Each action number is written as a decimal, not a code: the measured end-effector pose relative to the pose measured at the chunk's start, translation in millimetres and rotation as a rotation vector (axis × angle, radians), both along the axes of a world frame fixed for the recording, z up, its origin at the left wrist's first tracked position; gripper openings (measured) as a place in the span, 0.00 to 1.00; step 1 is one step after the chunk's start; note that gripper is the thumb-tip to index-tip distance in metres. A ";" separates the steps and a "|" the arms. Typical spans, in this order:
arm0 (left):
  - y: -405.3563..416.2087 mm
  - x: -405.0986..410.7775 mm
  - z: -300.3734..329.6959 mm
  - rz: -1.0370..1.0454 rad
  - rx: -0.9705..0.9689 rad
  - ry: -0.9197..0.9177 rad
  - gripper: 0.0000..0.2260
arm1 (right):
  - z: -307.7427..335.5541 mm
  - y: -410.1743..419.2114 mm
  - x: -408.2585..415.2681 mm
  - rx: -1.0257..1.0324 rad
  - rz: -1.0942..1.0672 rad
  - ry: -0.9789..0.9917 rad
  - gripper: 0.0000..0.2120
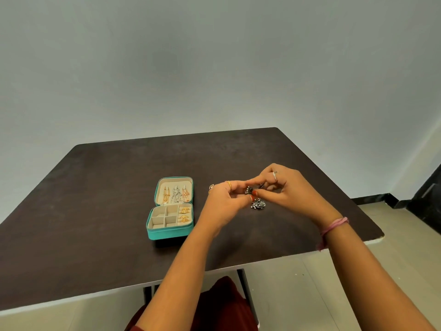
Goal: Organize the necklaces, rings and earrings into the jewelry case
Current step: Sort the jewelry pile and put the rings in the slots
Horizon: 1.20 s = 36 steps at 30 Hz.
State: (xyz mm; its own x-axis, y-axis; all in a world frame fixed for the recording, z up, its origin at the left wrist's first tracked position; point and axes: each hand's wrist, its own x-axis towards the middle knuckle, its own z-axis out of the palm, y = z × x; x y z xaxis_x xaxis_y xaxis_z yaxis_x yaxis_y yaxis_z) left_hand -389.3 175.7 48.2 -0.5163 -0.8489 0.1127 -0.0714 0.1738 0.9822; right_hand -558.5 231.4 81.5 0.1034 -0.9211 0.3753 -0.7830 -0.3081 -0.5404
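Observation:
A teal jewelry case [167, 234] lies open on the dark table, left of my hands. Its lid holds hanging gold and silver necklaces [176, 194]. Gold rings [184, 214] sit in the rolls along the right side of its base; the square compartments look empty. My left hand [224, 199] and my right hand [286, 187] meet above the table and together pinch a small dark silver earring [249, 190]. A second matching earring [258, 203] lies on the table just below my fingers. A small gold piece [211, 187] shows behind my left hand.
The dark table [95, 211] ends at a near edge [95, 297] and a right edge by a tiled floor. A plain wall stands behind it. My red-clothed lap [222, 306] shows under the table's near edge.

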 end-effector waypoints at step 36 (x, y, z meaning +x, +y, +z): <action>3.3 -7.0 -15.9 0.244 0.358 0.329 0.06 | -9.1 -2.5 16.1 0.570 -0.077 -1.248 0.11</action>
